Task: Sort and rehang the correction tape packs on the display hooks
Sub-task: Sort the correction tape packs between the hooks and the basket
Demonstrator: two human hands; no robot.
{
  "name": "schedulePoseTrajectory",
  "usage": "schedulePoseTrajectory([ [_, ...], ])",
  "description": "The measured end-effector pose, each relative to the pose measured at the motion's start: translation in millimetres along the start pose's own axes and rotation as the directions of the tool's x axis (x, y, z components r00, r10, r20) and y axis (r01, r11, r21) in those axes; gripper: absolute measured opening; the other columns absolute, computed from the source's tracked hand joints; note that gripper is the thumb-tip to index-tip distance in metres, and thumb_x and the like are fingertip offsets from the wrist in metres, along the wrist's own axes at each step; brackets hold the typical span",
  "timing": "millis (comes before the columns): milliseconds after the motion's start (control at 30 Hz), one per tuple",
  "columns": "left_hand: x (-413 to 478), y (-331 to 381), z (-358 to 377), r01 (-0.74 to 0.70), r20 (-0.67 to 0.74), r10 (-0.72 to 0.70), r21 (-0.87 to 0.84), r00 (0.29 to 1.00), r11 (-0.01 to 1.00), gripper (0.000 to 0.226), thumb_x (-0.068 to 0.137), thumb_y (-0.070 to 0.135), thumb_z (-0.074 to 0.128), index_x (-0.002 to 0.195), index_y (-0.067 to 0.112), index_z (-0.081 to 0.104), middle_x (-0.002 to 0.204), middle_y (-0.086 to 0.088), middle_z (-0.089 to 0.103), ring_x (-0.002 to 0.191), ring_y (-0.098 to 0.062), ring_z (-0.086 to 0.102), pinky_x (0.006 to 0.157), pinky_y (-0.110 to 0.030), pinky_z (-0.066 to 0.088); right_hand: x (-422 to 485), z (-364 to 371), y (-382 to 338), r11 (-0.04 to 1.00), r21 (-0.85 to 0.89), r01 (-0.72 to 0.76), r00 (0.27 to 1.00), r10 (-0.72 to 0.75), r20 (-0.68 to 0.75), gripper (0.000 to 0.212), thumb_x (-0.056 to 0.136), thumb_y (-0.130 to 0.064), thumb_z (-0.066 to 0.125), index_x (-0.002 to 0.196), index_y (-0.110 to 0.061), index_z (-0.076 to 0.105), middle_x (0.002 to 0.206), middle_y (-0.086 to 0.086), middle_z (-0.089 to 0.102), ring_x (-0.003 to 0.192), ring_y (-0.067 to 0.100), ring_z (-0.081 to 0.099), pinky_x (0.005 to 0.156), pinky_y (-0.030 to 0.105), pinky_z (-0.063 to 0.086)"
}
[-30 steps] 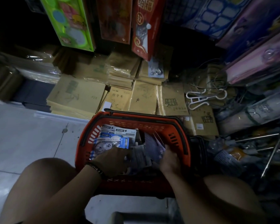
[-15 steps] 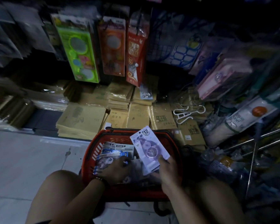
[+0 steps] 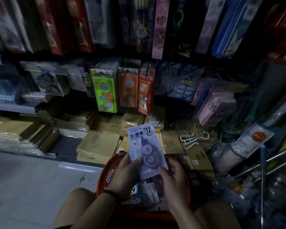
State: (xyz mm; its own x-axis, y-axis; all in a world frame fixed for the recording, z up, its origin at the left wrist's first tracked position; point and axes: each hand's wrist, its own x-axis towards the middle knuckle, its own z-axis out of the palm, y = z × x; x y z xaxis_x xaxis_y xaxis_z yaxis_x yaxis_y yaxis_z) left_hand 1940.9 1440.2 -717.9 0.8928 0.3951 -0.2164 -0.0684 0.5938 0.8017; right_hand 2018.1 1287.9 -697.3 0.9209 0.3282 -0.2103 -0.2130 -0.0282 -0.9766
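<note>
Left hand [image 3: 125, 175]: raised above the basket, forearm coming up from the lower left, a dark band on the wrist. Thumb pressed on the face of the lilac correction tape pack [image 3: 144, 150] at its lower left, the other fingers curled behind it; closed on the pack.

Right hand [image 3: 173, 176]: level with the left and just to its right, forearm coming up from the lower right. Thumb laid across the pack's lower right corner, fingers folded behind; also closed on the pack.

Lilac correction tape pack: held between both hands, upright and leaning slightly left, its top reaching well above the fingertips. Front shows a large "12", a line of Chinese characters and a clear blister with two round spools.

Red basket [image 3: 106, 175]: directly beneath both hands, between the person's bare knees, on the pale floor. Rim and slotted wall show to the left of the left hand. Inside, below the wrists, lie more packs [image 3: 151, 191], white and blue; their count cannot be told in the dim light.

Beyond the hands: stacks of brown paper exercise books [image 3: 99, 145] on the floor. Above those, a green hanging pack [image 3: 104, 93] among other hung goods. To the right of the right hand, bare metal rods [image 3: 271, 162] projecting over clutter.
</note>
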Motion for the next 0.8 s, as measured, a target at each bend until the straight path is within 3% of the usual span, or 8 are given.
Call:
schedulePoseTrajectory([
  [67, -5, 22, 11, -0.043, -0.011, 0.044, 0.021, 0.999, 0.999, 0.036, 0.106, 0.023, 0.064, 0.14, 0.032, 0.062, 0.144, -0.016, 0.068, 0.127, -0.046, 0.067, 0.096, -0.062, 0.059, 0, -1, -23, 0.985, -0.081, 0.151, 0.986, -0.156, -0.061, 0.045, 0.09, -0.004, 0.078, 0.121, -0.032, 0.061, 0.118, 0.002, 0.071, 0.112, 0.023, 0.069, 0.093, 0.041, 0.058],
  [133, -8, 44, 27, -0.103, -0.015, 0.104, 0.046, 0.995, 0.994, 0.032, 0.104, 0.023, 0.064, 0.134, 0.033, 0.066, 0.139, -0.015, 0.071, 0.122, -0.044, 0.071, 0.09, -0.057, 0.062, 1, -1, -50, 0.905, -0.264, 0.333, 0.935, -0.354, -0.036, 0.051, 0.087, -0.014, 0.083, 0.124, -0.037, 0.057, 0.126, -0.003, 0.062, 0.119, 0.018, 0.061, 0.098, 0.038, 0.053],
  [233, -4, 72, 51, -0.178, -0.023, 0.179, 0.056, 0.984, 0.982, 0.029, 0.105, 0.014, 0.062, 0.13, 0.027, 0.07, 0.133, -0.018, 0.074, 0.115, -0.041, 0.075, 0.082, -0.048, 0.065, 5, -2, -88, 0.591, -0.542, 0.598, 0.761, -0.631, 0.151, 0.064, 0.08, -0.026, 0.088, 0.136, -0.027, 0.058, 0.133, -0.006, 0.054, 0.127, 0.013, 0.05, 0.104, 0.032, 0.045],
  [300, -1, 88, 65, -0.227, -0.018, 0.228, 0.056, 0.973, 0.972, 0.031, 0.105, 0.008, 0.061, 0.132, 0.024, 0.069, 0.132, -0.019, 0.074, 0.114, -0.04, 0.075, 0.081, -0.045, 0.066, 8, -1, -112, 0.5, -0.571, 0.651, 0.723, -0.639, 0.264, 0.072, 0.08, -0.029, 0.086, 0.144, -0.022, 0.055, 0.139, -0.005, 0.052, 0.131, 0.015, 0.049, 0.106, 0.034, 0.046],
  [400, 0, 114, 86, -0.283, 0.017, 0.283, 0.125, 0.959, 0.951, 0.032, 0.102, 0.012, 0.069, 0.129, 0.03, 0.069, 0.131, -0.014, 0.076, 0.114, -0.04, 0.076, 0.082, -0.054, 0.065, 14, -1, -144, 0.467, -0.574, 0.672, 0.717, -0.605, 0.347, 0.074, 0.085, -0.035, 0.082, 0.151, -0.024, 0.049, 0.143, -0.008, 0.051, 0.135, 0.016, 0.049, 0.108, 0.039, 0.048],
  [600, 9, 159, 124, -0.373, 0.083, 0.364, 0.238, 0.928, 0.897, 0.052, 0.093, 0.011, 0.081, 0.137, 0.031, 0.061, 0.132, -0.012, 0.075, 0.114, -0.04, 0.076, 0.082, -0.06, 0.064, 25, -4, -196, 0.495, -0.523, 0.694, 0.69, -0.664, 0.288, 0.076, 0.08, -0.032, 0.088, 0.147, -0.025, 0.055, 0.14, -0.012, 0.052, 0.131, 0.01, 0.053, 0.108, 0.029, 0.05],
  [800, 16, 215, 174, -0.466, 0.191, 0.428, 0.26, 0.883, 0.846, 0.059, 0.086, 0.017, 0.082, 0.139, 0.027, 0.058, 0.13, -0.007, 0.076, 0.115, -0.032, 0.076, 0.085, -0.046, 0.067, 34, -11, -264, 0.424, -0.564, 0.709, 0.639, -0.724, 0.259, 0.078, 0.089, -0.042, 0.079, 0.156, -0.03, 0.043, 0.148, -0.014, 0.044, 0.138, 0.009, 0.045, 0.113, 0.032, 0.045],
])
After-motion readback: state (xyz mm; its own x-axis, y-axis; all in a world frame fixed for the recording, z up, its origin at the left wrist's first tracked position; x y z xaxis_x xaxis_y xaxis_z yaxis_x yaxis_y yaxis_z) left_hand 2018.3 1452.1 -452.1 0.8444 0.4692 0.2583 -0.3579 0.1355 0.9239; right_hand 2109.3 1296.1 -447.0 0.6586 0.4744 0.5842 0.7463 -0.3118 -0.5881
